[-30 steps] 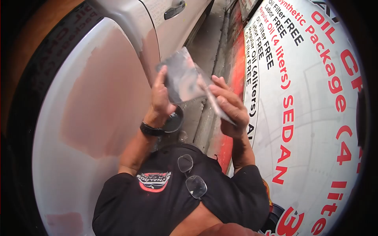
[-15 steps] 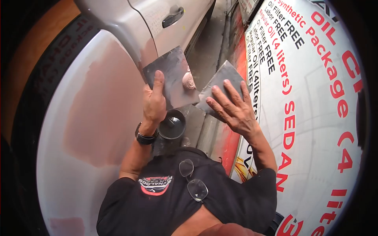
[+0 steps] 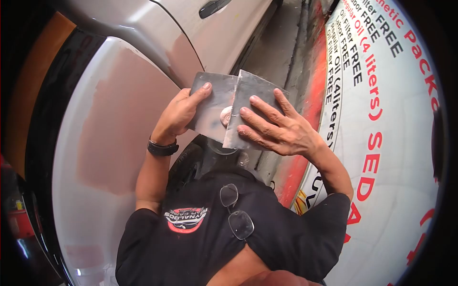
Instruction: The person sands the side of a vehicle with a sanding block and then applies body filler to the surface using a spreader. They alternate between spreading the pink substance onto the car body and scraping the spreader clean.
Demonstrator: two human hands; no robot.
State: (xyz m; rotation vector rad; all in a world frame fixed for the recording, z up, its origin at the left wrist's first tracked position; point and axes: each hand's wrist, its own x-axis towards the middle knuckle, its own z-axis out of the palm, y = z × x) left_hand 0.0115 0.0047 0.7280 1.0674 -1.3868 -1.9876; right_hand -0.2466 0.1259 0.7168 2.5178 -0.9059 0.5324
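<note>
My left hand [image 3: 177, 113] grips the left side of a flat grey plate [image 3: 214, 90], thumb on top. A pinkish dollop of body filler [image 3: 226, 116] sits on this plate, with a thin smear around it. My right hand [image 3: 282, 127] holds a grey rectangular filler spreader [image 3: 255, 86], fingers spread over its upper face and the thumb hidden. The spreader's long left edge overlaps the plate and meets the dollop, covering part of it. Left of my hands is a silver car panel [image 3: 71, 157] with a broad pinkish-brown filler patch [image 3: 114, 138].
A car door with a dark handle [image 3: 213, 7] stands ahead. On the right is a large white printed sign [image 3: 381, 190], with a red-edged ledge [image 3: 312, 102] beside it. A dark bucket [image 3: 217, 152] shows partly beneath the plate. Glasses [image 3: 241, 224] hang from my shirt.
My right hand has brought the spreader left, over the plate and against the filler. The plate has turned more level, and the view has shifted slightly.
</note>
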